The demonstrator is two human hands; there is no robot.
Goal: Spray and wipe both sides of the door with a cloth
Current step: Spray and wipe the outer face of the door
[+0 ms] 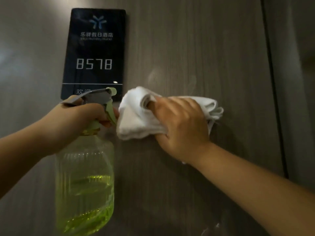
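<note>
A grey-brown wood-grain door (196,48) fills the head view. My right hand (180,123) presses a bunched white cloth (136,116) flat against the door at mid height. A faint wet smear shows on the door just above the cloth. My left hand (80,114) grips the neck of a clear spray bottle (85,176) with a grey and pale green trigger head, a finger on the trigger. The bottle hangs upright in front of the door, about half full of yellow-green liquid. Its nozzle is just left of the cloth.
A dark glossy room-number plaque (95,53) reading 8578 is fixed to the door above my left hand. The door's right edge and a dark gap (274,82) run down the right side, with the frame beyond it.
</note>
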